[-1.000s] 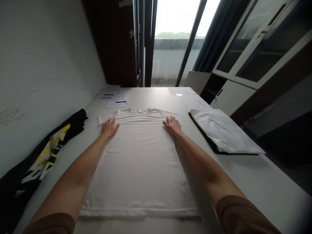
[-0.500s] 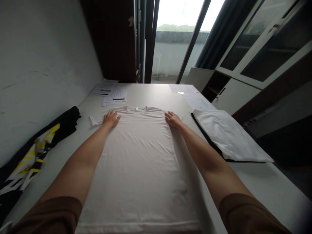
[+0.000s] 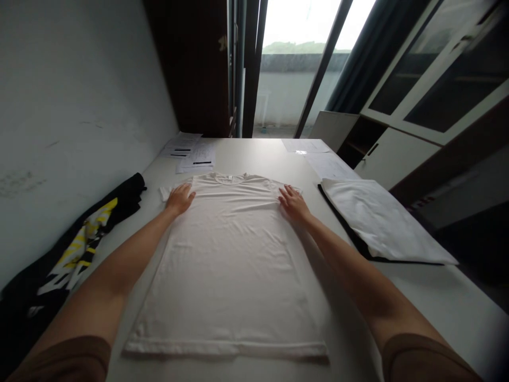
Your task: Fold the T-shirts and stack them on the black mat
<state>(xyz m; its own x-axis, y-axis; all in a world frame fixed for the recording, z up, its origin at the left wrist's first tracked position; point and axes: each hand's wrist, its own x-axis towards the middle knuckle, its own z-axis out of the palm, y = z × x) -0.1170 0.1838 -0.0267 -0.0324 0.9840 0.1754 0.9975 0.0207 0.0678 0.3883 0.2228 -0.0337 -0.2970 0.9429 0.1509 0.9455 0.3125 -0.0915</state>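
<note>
— Firstly, what has changed at the white T-shirt (image 3: 234,265)?

— Separation; the left hand (image 3: 180,200) and right hand (image 3: 295,203) stand wider apart than half a second ago; in my judgement, this draws the cloth broader at the top, though creases remain below the collar (image 3: 230,182).

— And the grip?

— Open on both sides; hands laid palm down at the sleeves (image 3: 164,194), nothing clasped; how firmly they press, I cannot tell.

— Position of the garment?

— Flat on the bench (image 3: 254,154), collar toward the window (image 3: 294,24), hem (image 3: 222,348) nearest; a folded white cloth (image 3: 382,217) lies right of it.
</note>
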